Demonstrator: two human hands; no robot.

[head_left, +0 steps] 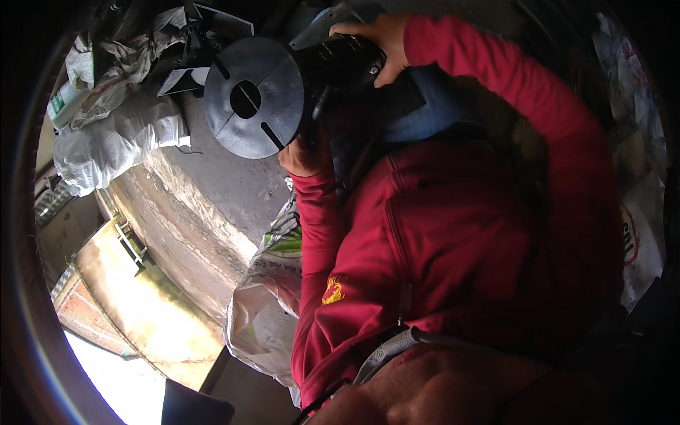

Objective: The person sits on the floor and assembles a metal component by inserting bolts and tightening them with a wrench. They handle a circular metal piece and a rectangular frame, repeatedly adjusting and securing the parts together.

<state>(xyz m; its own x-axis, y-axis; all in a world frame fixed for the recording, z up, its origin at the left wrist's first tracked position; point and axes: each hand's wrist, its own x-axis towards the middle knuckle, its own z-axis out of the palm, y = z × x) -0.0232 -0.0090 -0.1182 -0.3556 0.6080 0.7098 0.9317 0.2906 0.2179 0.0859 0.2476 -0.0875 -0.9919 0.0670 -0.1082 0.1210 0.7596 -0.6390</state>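
Note:
A grey round metal disc (262,120), with a dark centre hole and two slots near its rim, stands at upper centre. Behind and right of it is a dark body (336,57), its shape mostly lost in shadow. My left hand (306,152) is curled just below the disc's lower right rim, its fingers partly hidden, and I cannot make out what it grips. Over the right end of the dark body lies my right hand (382,46), thumb and fingers wrapped round it beside a small shiny bolt head (373,71).
White plastic bags (120,142) and crumpled wrapping lie at upper left, beside a pale container (65,103). A printed white sack (262,304) stands next to my left forearm. More bags (641,212) line the right side. Bright light falls on a wall (149,304) at lower left.

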